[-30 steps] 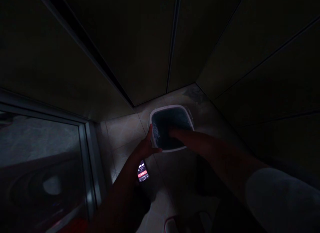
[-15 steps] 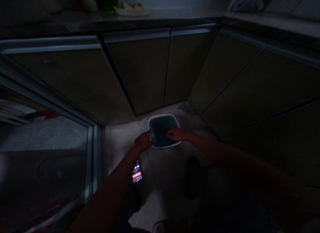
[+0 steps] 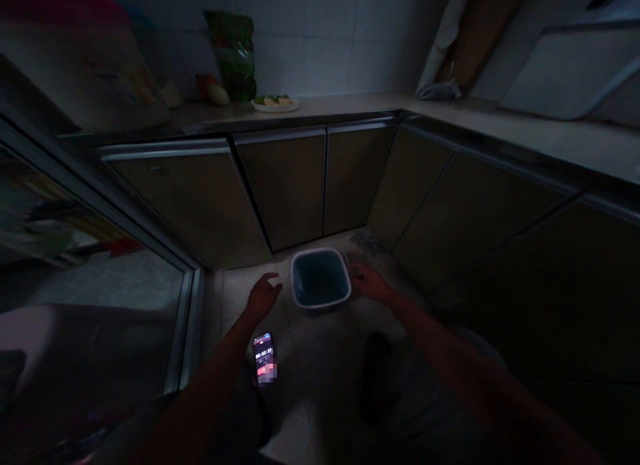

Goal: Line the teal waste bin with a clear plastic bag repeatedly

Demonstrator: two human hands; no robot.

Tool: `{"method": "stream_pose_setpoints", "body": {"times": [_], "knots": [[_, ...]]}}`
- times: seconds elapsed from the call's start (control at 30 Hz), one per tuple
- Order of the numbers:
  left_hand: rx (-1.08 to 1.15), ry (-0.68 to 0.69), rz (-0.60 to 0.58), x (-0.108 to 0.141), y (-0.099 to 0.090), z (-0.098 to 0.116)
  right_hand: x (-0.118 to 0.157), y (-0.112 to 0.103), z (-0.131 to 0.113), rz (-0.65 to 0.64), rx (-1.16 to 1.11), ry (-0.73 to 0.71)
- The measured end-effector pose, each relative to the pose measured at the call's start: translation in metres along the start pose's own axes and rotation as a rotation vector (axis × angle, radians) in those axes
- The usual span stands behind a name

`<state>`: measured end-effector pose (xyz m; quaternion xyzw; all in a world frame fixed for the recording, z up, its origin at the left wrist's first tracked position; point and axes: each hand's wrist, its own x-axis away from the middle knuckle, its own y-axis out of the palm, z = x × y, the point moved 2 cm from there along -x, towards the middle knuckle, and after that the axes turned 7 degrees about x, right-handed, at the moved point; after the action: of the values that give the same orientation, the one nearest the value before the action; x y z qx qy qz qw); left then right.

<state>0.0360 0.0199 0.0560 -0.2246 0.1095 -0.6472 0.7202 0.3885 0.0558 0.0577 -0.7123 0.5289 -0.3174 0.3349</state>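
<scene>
White plastic is running around the top of a square tub (image 3: 320, 306), and the tub is sitting on the tile floor (image 3: 233, 298) in the corner by the low cupboards (image 3: 285, 192). Both hands are coming away from it now. A moment ago they were reaching over the rim, down by the dark water (image 3: 320, 278), and now the left hand (image 3: 263, 295) is lifting away, just beside the left side of the tub, with its fingers spread open and holding nothing. The right hand (image 3: 369, 283) is staying near the right side of the tub, with its fingers loose and not clenched, and I cannot tell if they are touching the rim. The tub is staying on the floor, with nothing holding it. The head is tipping up too, so more of the room is showing: the tiled wall (image 3: 300, 45), the counter (image 3: 550, 135), and a plate (image 3: 275, 105) of sliced food. A phone (image 3: 263, 358) is lying on the floor with its screen glowing.
</scene>
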Motion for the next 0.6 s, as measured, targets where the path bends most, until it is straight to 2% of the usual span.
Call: {"method": "stream_pose_setpoints", "body": {"times": [0.1,0.2,0.27,0.3,0.37,0.5,0.6], "knots": [[0.306,0.238,0.075,0.010,-0.031,0.070,0.000,-0.038,-0.026,0.222,-0.211,-0.036],[0.476,0.468,0.086,0.041,-0.063,0.141,0.013,-0.073,-0.057,0.380,-0.374,-0.149],[0.502,0.584,0.088,0.055,-0.076,0.170,0.020,-0.088,-0.068,0.446,-0.393,-0.165],[0.503,0.614,0.088,0.055,-0.079,0.175,0.019,-0.092,-0.068,0.471,-0.380,-0.157],[0.492,0.595,0.090,0.037,-0.078,0.168,0.009,-0.093,-0.057,0.481,-0.320,-0.126],[0.355,0.300,0.062,-0.033,-0.063,0.105,-0.031,-0.071,-0.003,0.280,-0.138,-0.021],[0.318,0.259,0.000,-0.060,-0.059,0.070,-0.048,-0.055,0.026,0.218,-0.064,0.009]]}}
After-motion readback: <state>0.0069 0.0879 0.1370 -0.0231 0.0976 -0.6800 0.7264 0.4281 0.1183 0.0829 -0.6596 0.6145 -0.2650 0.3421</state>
